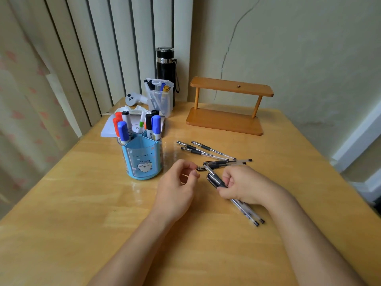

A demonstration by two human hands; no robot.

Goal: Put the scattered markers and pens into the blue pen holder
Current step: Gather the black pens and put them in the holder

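Note:
The blue pen holder (142, 159) stands left of centre on the wooden table, with several markers (156, 127) upright in its rear compartments. My right hand (245, 185) is closed on a bundle of black gel pens (246, 211), caps pointing up-left, clear barrels trailing toward me. My left hand (177, 183) hovers just left of it, thumb and forefinger pinched near the tip of a loose pen (223, 165); whether it grips that pen is unclear. Three more black pens (203, 150) lie scattered beyond.
A wooden two-tier shelf (225, 120) stands at the back. A clear box of pens (159, 98), a black flask (166, 69), a white controller (134, 98) and papers (109, 129) crowd the back left corner. A wall and curtain border the table.

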